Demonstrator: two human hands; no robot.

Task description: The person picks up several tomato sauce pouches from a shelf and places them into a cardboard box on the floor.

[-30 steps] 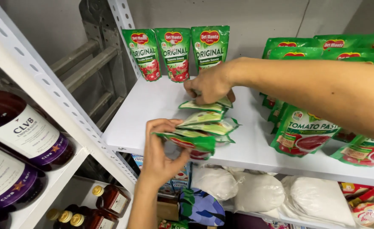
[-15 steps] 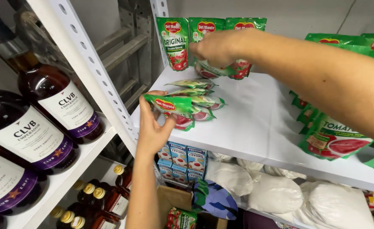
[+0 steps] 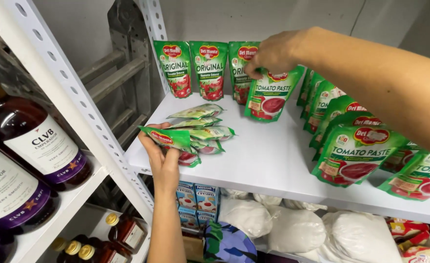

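At the back of the white shelf [image 3: 273, 160], the right hand [image 3: 273, 52] now holds a green tomato paste pouch [image 3: 269, 97] upright, lifted from the pile. Near the front left edge, the left hand [image 3: 164, 158] grips flat green sauce pouches [image 3: 168, 140].

**Around the white shelf**

Three green sauce pouches [image 3: 209, 68] stand upright against the back wall of the white shelf [image 3: 268, 160]. Along its right side a row of green paste pouches [image 3: 356, 151] leans in a line towards the front edge. On the neighbouring shelf to the left lie dark bottles [image 3: 34, 146] with white and purple labels. Below them stand small bottles [image 3: 93, 246] with gold caps. Under the white shelf sit small blue-and-white cartons [image 3: 195, 202], and beside them white bags [image 3: 298, 229] lie in a heap. A grey ladder [image 3: 122, 78] leans behind the perforated upright [image 3: 78, 97].
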